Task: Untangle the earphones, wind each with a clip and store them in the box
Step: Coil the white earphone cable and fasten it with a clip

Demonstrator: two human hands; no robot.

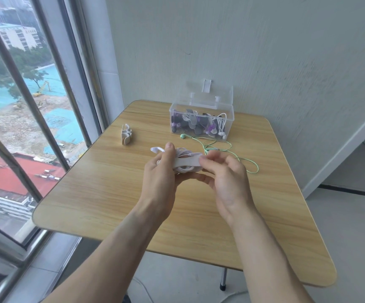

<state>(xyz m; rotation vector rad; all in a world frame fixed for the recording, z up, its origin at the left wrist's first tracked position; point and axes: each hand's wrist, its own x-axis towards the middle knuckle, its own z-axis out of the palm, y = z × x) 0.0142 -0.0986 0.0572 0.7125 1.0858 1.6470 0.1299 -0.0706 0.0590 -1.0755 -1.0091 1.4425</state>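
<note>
Above a wooden table (111, 193), the left hand (161, 171) grips a coiled bundle of white earphones (182, 169), thumb up, one earbud (156, 149) poking out leftward past the thumb. The right hand (227, 178) pinches the end of a pale clip (188, 162) that bands the bundle, its long axis running left to right between the fingertips. Beyond the fingers lie loose green earphones (218, 149), the open clear box (201, 121) and spare clips (126, 134).

wooden table (111, 193) | window (24, 106) at left | grey wall (264, 51) behind
</note>
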